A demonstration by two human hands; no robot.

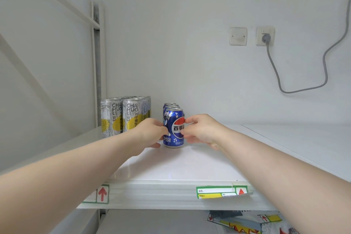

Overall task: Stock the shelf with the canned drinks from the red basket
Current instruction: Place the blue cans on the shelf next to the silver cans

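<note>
A blue Pepsi can [173,129] stands upright on the white shelf [182,165], at the front of a row of blue cans [171,105] running back toward the wall. My left hand [150,132] grips the front can's left side and my right hand [201,129] grips its right side. Left of the row stand tall silver and yellow cans [121,116] in two rows. The red basket is out of view.
The white wall behind carries a blank plate [238,36] and a socket [265,36] with a grey cable [303,89] hanging down. A shelf upright [97,62] stands at the left. Price labels [221,192] sit on the shelf's front edge. Bare shelf extends to the right.
</note>
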